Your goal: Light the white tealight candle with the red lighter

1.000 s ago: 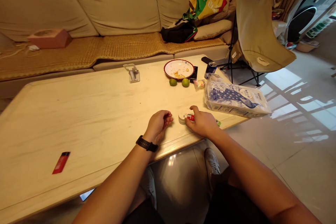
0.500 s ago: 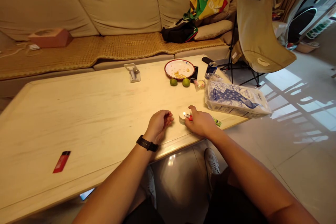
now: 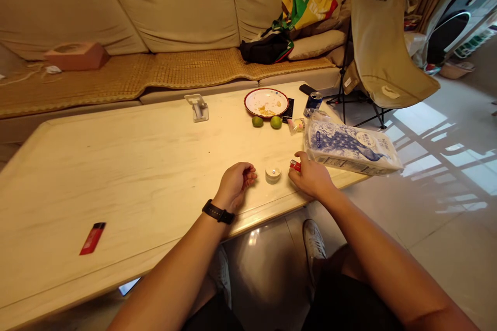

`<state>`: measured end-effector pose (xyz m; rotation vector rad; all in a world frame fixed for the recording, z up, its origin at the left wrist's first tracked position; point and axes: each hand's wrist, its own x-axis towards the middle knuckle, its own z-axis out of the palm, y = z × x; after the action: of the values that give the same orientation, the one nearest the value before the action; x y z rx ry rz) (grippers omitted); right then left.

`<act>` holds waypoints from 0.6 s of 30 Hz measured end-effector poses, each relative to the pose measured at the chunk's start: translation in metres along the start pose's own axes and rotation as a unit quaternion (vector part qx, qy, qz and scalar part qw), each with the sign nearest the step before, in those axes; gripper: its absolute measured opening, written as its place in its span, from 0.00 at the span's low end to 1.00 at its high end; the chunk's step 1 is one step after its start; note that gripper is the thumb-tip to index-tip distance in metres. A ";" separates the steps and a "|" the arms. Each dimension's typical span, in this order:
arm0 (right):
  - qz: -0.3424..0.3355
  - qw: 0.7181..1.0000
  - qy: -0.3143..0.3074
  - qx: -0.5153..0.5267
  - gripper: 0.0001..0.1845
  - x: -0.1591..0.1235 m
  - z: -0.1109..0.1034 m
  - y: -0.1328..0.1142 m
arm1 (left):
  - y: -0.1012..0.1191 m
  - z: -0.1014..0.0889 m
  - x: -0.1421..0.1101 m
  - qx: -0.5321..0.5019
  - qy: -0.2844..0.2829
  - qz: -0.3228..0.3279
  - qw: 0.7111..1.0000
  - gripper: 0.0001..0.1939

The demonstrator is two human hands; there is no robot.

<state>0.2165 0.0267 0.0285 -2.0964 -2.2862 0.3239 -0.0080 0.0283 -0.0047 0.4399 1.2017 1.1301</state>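
Note:
A small round tealight candle (image 3: 273, 176) stands on the pale tabletop (image 3: 155, 165) between my hands, a bright spot at its wick. My right hand (image 3: 312, 177) is closed around a lighter (image 3: 295, 165), whose red top with a metal tip sticks out on the candle's side, apart from it; the rest is hidden in the fingers. Left of the candle, my left hand (image 3: 236, 184) rests on its side at the table, fingers loosely cupped with nothing seen in them. A second, red lighter (image 3: 92, 238) lies far off at the table's left front.
A packet of tissues (image 3: 345, 145) overhangs the table's right edge. Behind the candle are two green limes (image 3: 276, 122), a red-rimmed plate (image 3: 248, 108), a blue can (image 3: 312, 103) and a white stand (image 3: 197, 108). A folding chair (image 3: 382, 51) stands beyond the right corner.
My right hand has drawn back to the right with the lighter, away from the candle, leaving the candle fully visible. The lighter's green end is now hidden. My left hand has stayed put.

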 end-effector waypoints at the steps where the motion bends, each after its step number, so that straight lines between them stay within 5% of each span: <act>1: 0.005 1.000 0.001 -0.001 0.30 0.000 0.000 0.003 | 0.000 0.000 0.000 0.000 0.001 -0.001 1.000 0.02; 9: 0.017 0.998 -0.046 -0.025 0.29 -0.001 0.012 0.017 | -0.002 0.000 0.002 0.001 0.001 0.003 1.000 0.02; 18: -0.053 0.991 -0.107 -0.063 0.24 -0.003 0.032 0.021 | -0.001 0.000 0.001 0.002 -0.002 0.004 1.000 0.02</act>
<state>0.2322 0.0212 -0.0057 -2.0765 -2.5928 0.4295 -0.0079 0.0286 -0.0064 0.4496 1.2002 1.1338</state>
